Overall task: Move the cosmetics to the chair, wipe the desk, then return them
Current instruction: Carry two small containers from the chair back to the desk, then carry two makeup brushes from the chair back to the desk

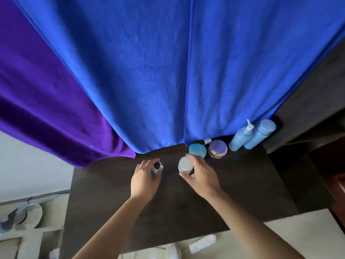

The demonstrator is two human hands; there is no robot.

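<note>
Here, left hand [144,179] grips bottle [157,167], right hand [202,176] seemingly jar [185,164].

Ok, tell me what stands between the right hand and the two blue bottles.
The purple-lidded jar stands between them, the teal disc beside it, nearer the right hand, which grips a white-lidded jar.

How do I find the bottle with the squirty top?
Look at the dark desk, at its back right corner where the blue curtain ends. Two light blue bottles stand there side by side. The pump bottle is the left one, with a white nozzle; the other bottle has a flat round cap.
</note>
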